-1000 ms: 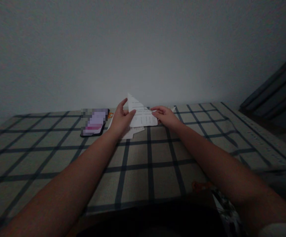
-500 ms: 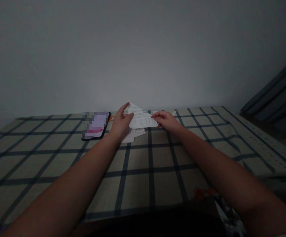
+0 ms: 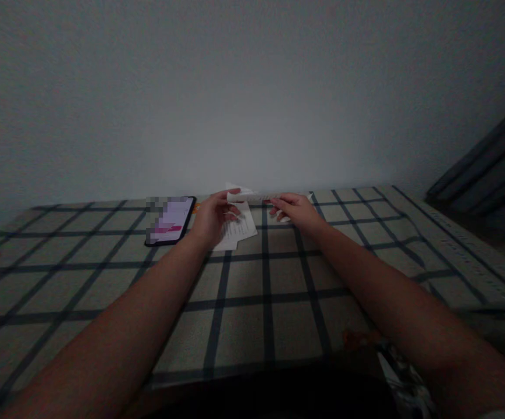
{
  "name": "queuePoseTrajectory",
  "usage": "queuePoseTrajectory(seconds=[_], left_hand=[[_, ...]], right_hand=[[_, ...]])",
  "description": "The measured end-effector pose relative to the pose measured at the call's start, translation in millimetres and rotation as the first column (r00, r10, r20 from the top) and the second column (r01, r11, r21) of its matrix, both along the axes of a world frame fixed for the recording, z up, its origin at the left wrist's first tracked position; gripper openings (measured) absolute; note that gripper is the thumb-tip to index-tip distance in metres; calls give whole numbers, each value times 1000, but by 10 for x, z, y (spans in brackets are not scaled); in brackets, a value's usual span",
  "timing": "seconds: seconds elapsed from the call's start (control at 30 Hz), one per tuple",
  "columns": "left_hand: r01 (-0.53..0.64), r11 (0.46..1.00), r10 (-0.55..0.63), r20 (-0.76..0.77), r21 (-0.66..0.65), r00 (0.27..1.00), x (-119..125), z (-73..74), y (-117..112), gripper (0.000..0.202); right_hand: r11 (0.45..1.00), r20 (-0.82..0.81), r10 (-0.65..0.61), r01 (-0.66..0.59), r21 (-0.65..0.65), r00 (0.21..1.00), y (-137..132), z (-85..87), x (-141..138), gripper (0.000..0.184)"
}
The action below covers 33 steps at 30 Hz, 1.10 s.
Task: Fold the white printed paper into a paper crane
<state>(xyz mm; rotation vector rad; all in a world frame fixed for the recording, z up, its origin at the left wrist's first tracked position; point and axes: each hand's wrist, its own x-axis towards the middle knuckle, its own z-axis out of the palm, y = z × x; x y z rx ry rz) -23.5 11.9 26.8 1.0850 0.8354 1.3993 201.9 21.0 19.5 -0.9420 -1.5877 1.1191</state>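
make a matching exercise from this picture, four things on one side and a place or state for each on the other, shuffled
Things:
1. phone
2. folded paper
3. printed sheet
4. checked cloth

Places or states:
a. lies flat, close by the left hand
b. spread under everything else
c. held off the surface between the left hand and the right hand
d. screen lit, lying to the left of the left hand

Pairs: 1-d, 2-c, 3-a, 4-b
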Motion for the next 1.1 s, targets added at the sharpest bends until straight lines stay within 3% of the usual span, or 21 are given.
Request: queuePoseTrajectory(seconds=[0.2, 0.3, 0.43, 0.5, 0.6, 0.7, 0.87, 1.1], left_hand=[[-134, 984, 137, -20, 117, 990, 11, -38, 13, 25], [-196, 956, 242, -209, 219, 947, -9, -40, 1, 20], [-141, 885, 344, -421, 443, 839, -32, 34, -65, 20], [-97, 920, 266, -422, 380, 867, -20, 51, -100, 22], [51, 991, -6, -335, 123, 942, 22, -1, -117, 31], [179, 984, -178, -258, -20, 950, 57, -104, -85, 40], [111, 993, -117, -325, -36, 939, 71, -191, -19, 37], [146, 989, -147, -134, -21, 980, 94, -165, -11, 29]], right_hand=[[991, -144, -114, 123, 57, 983, 67, -42, 37, 39], [989, -171, -121, 134, 67, 978, 90, -57, 58, 41], [993, -198, -112, 114, 1, 974, 96, -64, 58, 36], [996, -198, -92, 91, -12, 976, 89, -64, 52, 36], [999, -168, -46, 46, -3, 985, 71, -63, 47, 35], [999, -111, -21, 19, -26, 994, 55, -62, 47, 30], [997, -20, 61, -61, -38, 998, 44, -60, 29, 21], [998, -22, 66, -66, -20, 998, 38, -53, 6, 17]])
